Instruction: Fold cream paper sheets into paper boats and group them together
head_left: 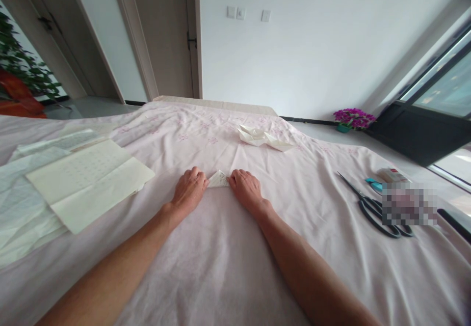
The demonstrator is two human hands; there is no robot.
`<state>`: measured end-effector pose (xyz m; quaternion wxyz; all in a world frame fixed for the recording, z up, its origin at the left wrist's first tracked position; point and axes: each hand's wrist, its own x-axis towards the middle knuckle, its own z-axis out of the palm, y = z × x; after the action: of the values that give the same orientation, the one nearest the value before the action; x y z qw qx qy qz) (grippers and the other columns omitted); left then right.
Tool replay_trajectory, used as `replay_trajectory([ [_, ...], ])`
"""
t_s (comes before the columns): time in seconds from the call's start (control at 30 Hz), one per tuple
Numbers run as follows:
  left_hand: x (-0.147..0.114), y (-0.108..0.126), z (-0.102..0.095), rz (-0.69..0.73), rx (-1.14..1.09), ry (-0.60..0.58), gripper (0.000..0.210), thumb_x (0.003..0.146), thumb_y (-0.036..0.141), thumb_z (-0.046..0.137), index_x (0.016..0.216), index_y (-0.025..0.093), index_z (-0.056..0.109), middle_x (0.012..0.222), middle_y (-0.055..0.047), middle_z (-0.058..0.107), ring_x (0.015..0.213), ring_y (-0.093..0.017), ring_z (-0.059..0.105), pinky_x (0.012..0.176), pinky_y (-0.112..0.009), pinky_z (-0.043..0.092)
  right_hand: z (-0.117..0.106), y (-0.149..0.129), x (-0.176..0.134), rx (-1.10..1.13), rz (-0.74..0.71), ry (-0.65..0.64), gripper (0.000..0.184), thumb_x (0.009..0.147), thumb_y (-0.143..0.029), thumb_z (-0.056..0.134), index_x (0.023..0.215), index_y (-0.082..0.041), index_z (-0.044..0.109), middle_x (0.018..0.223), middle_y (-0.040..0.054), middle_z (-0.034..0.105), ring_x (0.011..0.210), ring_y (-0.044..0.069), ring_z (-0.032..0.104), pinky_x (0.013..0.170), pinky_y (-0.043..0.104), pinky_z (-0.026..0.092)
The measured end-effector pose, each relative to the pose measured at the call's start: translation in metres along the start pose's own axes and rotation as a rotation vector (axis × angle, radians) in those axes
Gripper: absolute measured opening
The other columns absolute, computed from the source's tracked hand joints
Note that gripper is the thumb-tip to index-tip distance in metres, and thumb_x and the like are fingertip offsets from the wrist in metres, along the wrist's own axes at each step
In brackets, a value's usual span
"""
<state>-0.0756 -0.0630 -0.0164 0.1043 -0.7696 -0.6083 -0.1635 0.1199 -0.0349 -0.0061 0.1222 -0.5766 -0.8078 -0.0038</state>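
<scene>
A small folded piece of paper (220, 179), pale with dark marks on its right part and a peak at the top, lies between my two hands on the pink cloth. My left hand (190, 186) pinches its left end, fingers curled. At the right end my right hand (246, 187) grips it the same way, with the fingertips partly hidden. Beyond the hands, folded paper boats (253, 135) rest on the cloth, touching or close to each other.
Loose sheets of paper (91, 181) lie in a stack to the left. On the right are black-handled scissors (375, 213), a turquoise item (374, 184), a small box (393, 175) and a blurred patch. The cloth (206, 267) is wrinkled.
</scene>
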Motion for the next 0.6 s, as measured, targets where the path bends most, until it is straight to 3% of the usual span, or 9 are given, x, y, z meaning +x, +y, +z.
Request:
replay_trajectory([
  [0.6,-0.0002,0.0033,0.0016,-0.041,0.048,0.026,0.017,0.091,0.028,0.048,0.084,0.017,0.059,0.093,-0.011,0.057,0.085,-0.024,0.055,0.072,-0.034,0.044,0.0015,-0.0039,0.0,-0.009,0.04,0.001,0.025,0.096,-0.041,0.041,0.094,-0.022,0.055,0.096,0.0047,0.064,0.088,0.019,0.057,0.071,0.029,0.035],
])
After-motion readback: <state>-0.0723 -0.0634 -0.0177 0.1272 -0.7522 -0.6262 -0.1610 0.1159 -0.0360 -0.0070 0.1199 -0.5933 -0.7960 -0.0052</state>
